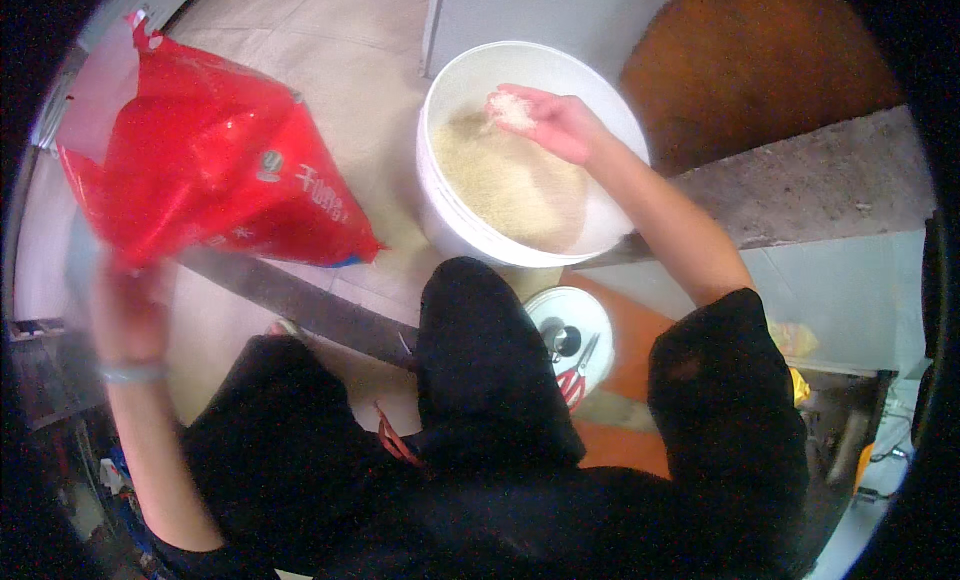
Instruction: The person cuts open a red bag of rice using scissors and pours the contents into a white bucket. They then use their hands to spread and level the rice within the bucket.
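A large white plastic bucket stands on the floor, partly filled with pale grain that looks like rice. Over it, my right hand is palm up, cupping a small heap of whitish grains. At the left, a big red plastic rice bag with printed writing hangs or leans tilted. My left hand, blurred, is at the bag's lower left edge and seems to grip it; its fingers are not clear. A pale band is around the left wrist.
Red-handled scissors and a small dark-and-metal object lie on a round white lid beside my knee. A grey ledge runs right of the bucket. A dark strip crosses the floor below the bag.
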`<state>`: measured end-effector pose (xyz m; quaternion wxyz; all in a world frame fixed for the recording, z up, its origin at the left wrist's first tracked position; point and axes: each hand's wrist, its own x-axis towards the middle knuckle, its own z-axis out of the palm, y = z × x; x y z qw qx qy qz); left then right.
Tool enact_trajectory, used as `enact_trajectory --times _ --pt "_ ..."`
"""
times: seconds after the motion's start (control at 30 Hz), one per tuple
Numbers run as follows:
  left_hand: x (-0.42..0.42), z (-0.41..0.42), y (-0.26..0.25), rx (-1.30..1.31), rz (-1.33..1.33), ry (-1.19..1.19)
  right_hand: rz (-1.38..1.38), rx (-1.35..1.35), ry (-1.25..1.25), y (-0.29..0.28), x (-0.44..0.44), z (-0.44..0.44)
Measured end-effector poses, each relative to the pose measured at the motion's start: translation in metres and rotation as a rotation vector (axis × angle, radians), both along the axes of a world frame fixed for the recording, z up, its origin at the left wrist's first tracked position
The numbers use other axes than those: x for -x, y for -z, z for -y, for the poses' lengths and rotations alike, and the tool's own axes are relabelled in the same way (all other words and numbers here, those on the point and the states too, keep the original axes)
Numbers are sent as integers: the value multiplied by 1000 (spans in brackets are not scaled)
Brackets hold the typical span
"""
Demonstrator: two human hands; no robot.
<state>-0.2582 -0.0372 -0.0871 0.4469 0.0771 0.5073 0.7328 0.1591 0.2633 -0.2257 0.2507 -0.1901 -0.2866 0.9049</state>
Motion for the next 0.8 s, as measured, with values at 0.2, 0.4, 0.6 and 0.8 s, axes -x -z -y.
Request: enact_trajectory --times 0.2,0.4,0.6,0.8 --pt "14 -9 7 -30 20 72 84 -137 98 -37 -30 29" --pt "24 -18 21 -56 31 123 19 -102 127 -49 -51 44" --pt "8 -27 15 2 -6 41 -7 -162 168 -63 -57 60" --pt "-7 -25 8 -54 52 14 -187 -225 294 -79 -60 79"
